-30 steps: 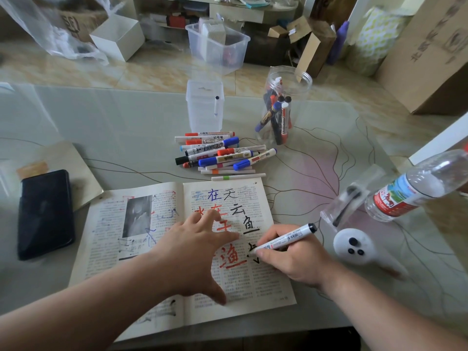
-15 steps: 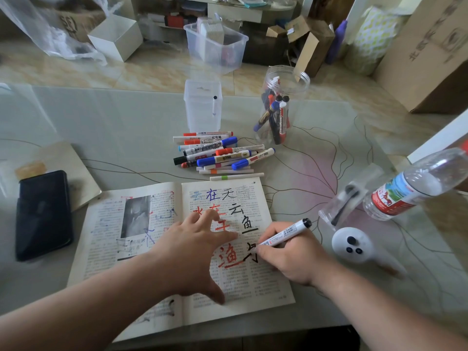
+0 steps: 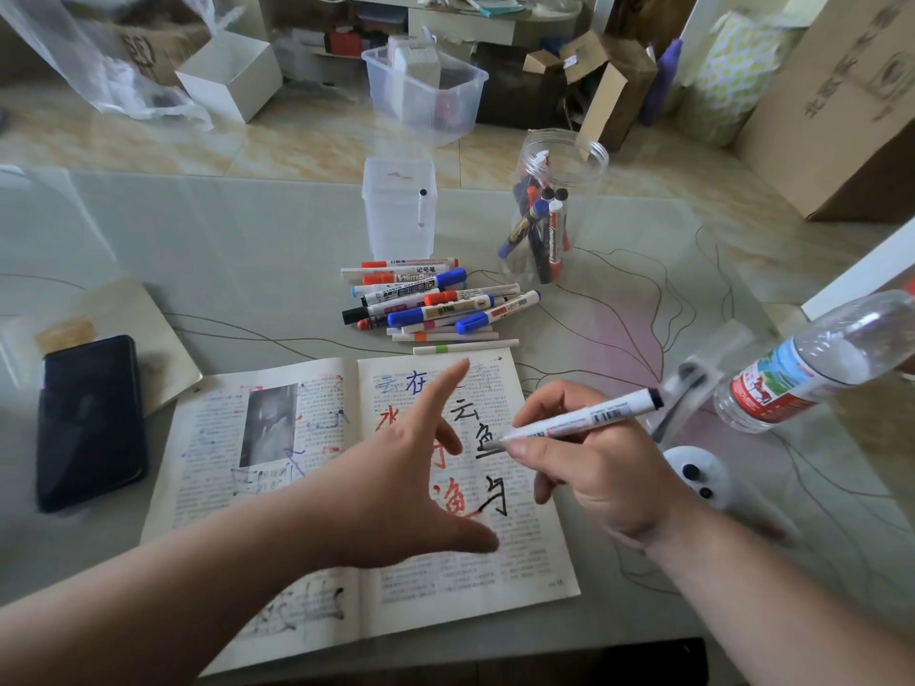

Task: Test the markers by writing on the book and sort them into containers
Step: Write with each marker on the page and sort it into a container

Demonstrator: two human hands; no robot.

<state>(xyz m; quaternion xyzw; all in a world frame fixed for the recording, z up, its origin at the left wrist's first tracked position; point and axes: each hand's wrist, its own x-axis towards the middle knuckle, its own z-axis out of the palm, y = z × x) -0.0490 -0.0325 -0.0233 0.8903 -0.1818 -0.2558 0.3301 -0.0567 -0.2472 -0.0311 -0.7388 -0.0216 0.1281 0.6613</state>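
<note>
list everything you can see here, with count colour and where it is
book: one, open, red, blue and black scribbles, table front
loose markers: a pile, red, blue, black caps, behind book
round jar: one, clear, several markers inside, behind pile
square tub: one, clear, one marker inside, left of jar
phone: one, black, table left
water bottle: one, clear, far right
left hand: open, above book
right hand: holds white marker above book

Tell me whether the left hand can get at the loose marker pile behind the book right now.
Probably yes. The left hand is open above the book, fingers pointing toward the marker pile just beyond it, and nothing stands between them.
</note>
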